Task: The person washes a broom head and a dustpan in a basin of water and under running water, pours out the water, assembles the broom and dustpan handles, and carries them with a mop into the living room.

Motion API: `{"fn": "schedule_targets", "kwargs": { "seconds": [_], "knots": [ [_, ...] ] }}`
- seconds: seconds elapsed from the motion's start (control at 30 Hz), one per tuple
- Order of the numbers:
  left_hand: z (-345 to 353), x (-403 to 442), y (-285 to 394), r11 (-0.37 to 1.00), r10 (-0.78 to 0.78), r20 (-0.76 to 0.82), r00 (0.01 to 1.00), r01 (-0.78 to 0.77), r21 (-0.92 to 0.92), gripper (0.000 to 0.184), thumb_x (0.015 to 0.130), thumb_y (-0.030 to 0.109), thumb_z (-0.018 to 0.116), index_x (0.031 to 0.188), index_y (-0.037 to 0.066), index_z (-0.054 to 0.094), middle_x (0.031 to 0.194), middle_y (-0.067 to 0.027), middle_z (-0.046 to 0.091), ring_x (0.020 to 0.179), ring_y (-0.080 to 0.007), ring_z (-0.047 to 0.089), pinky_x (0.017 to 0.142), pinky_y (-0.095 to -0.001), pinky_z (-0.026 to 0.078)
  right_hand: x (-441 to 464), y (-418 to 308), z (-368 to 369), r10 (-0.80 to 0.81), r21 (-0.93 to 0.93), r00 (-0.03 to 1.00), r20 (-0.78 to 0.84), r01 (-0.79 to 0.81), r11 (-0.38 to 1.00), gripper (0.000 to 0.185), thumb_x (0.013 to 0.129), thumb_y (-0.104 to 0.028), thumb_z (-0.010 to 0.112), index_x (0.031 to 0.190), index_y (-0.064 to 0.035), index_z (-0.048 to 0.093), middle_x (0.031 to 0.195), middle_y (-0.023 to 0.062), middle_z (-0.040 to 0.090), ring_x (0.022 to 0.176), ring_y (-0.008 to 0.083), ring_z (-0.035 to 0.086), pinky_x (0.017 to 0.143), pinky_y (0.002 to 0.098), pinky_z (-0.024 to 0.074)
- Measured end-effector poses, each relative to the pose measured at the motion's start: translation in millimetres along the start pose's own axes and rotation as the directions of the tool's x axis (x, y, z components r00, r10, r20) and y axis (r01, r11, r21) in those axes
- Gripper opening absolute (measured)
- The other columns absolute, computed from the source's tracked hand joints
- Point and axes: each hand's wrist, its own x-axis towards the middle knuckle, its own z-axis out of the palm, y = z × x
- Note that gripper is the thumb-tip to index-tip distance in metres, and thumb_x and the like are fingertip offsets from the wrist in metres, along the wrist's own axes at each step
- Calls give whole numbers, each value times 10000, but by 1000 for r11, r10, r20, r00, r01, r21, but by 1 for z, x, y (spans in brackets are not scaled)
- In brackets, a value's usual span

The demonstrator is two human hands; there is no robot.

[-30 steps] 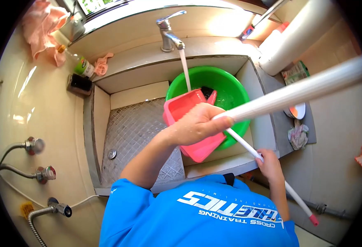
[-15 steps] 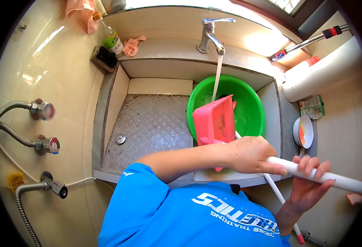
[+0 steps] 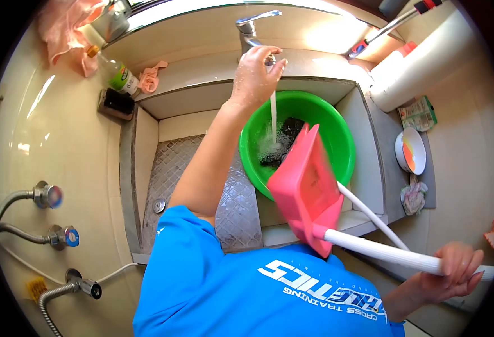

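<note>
My right hand point(image 3: 455, 272) is closed around the ribbed white handle of a pink dustpan point(image 3: 306, 188), which is tilted over the front of a green basin point(image 3: 345, 132). My left hand point(image 3: 255, 76) is at the spout of the chrome tap point(image 3: 248, 31), with thumb and fingers apart; whether it touches the spout I cannot tell. Water runs from the tap into the basin. Dark bristles point(image 3: 287, 137) lie wet in the basin, partly hidden by the dustpan. A thin white stick point(image 3: 370, 213) slants out from behind the dustpan.
The basin stands in a tiled sink point(image 3: 233, 208). At the back left are a bottle point(image 3: 120, 76), a black-bristled brush point(image 3: 116, 104) and a pink cloth point(image 3: 150, 77). A white bowl point(image 3: 410, 150) sits on the right ledge near a thick white pipe point(image 3: 421, 62).
My left hand has let go of the dustpan handle and moved up to the tap. My right hand has shifted down and right with the dustpan, uncovering the bristles.
</note>
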Motion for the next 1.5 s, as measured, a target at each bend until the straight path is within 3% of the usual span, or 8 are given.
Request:
{"fn": "schedule_targets", "kwargs": {
  "seconds": [0.2,0.23,0.37,0.47,0.6,0.8,1.13,1.5],
  "knots": [
    [1,-28,17,992,-85,92,992,93,-86,249,756,201,636,938,33,610,987,-129,599,979,-287,535,875,-375,407,4,-37,-23,-15,29,998,63,13,999,318,820,-102,536,593,-120,314,375,-28,373,288,47,385,348,237,468],
    [0,-38,14,999,-44,92,995,44,-1,261,787,235,630,1003,88,617,1009,-73,603,906,-182,561,694,-290,431,2,-44,-25,-14,40,994,113,9,999,327,824,-110,542,589,-117,315,363,-26,360,278,57,379,345,235,460],
    [-13,-81,23,982,-176,176,968,187,-43,273,787,240,635,1011,86,615,1016,-63,608,918,-176,559,717,-301,436,-1,-63,-24,-65,128,967,246,34,991,303,759,4,519,567,-135,331,407,-37,362,294,27,375,300,191,426],
    [-16,-116,24,973,-217,208,954,227,-27,275,787,243,640,1011,85,616,1005,-63,614,918,-179,559,729,-300,436,-16,-101,-41,-197,215,972,127,167,962,262,747,27,490,587,-135,359,438,-23,405,299,34,384,299,176,415],
    [-15,-149,39,936,-338,269,902,353,-8,267,774,222,640,953,26,619,990,-147,614,962,-281,569,838,-346,434,-18,-147,-57,-64,155,898,435,-4,988,224,783,-40,514,609,-119,396,493,-24,449,329,56,421,353,175,429],
    [11,-193,69,934,-326,457,828,355,22,260,780,230,648,970,52,636,924,-104,631,882,-206,570,783,-319,446,-22,-184,-46,102,38,738,667,-171,984,237,803,-140,556,607,-127,423,483,-38,456,350,51,439,415,190,452],
    [48,-250,140,942,-233,695,680,335,-13,274,785,235,638,959,24,625,959,-148,618,921,-255,579,803,-326,443,-58,-233,-57,183,-42,636,750,-230,972,289,820,-235,607,602,-140,444,467,-55,443,372,39,439,475,192,457],
    [48,-290,173,931,-288,666,688,364,25,274,762,236,636,942,30,626,944,-172,611,928,-315,564,837,-376,434,-105,-287,-83,227,-101,622,750,-232,968,408,729,-394,706,585,-132,428,454,-45,401,355,42,390,465,179,425]
  ]
}}
